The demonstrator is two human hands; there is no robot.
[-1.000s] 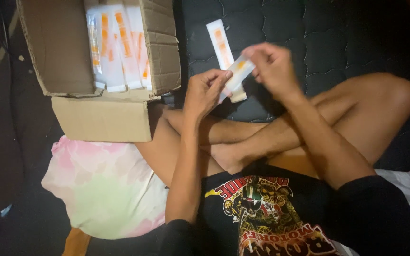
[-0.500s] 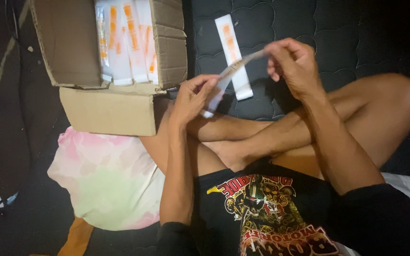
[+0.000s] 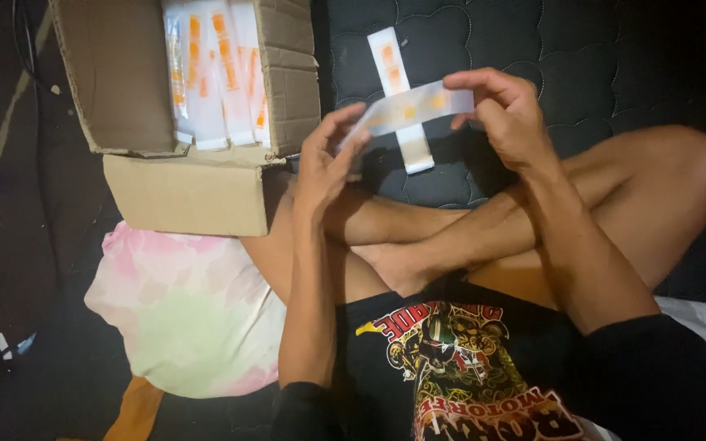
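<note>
Person is sitting cross-legged on a dark quilted mattress (image 3: 614,73), black printed shirt nearest the camera. Left hand (image 3: 328,159) is pinching the near end of a long flat white packet (image 3: 414,104) with orange print; right hand (image 3: 504,110) is pinching its far end between thumb and fingertips. Packet is being held stretched in the air above the crossed legs, just over a second packet (image 3: 394,65) lying on the mattress.

Risks, as judgement: grip is only at the tips, so the held packet could be slipping and dropping onto the one below; pulling both ends could be tearing or creasing it. Dim light could be making it easy to mix up the two packets.

Counts: one held packet, one loose packet on mattress, one pink-green pillow (image 3: 189,318) at left, one open cardboard box (image 3: 124,82) farther left holding a row of similar packets (image 3: 214,73), roughly six, exact number unclear.
</note>
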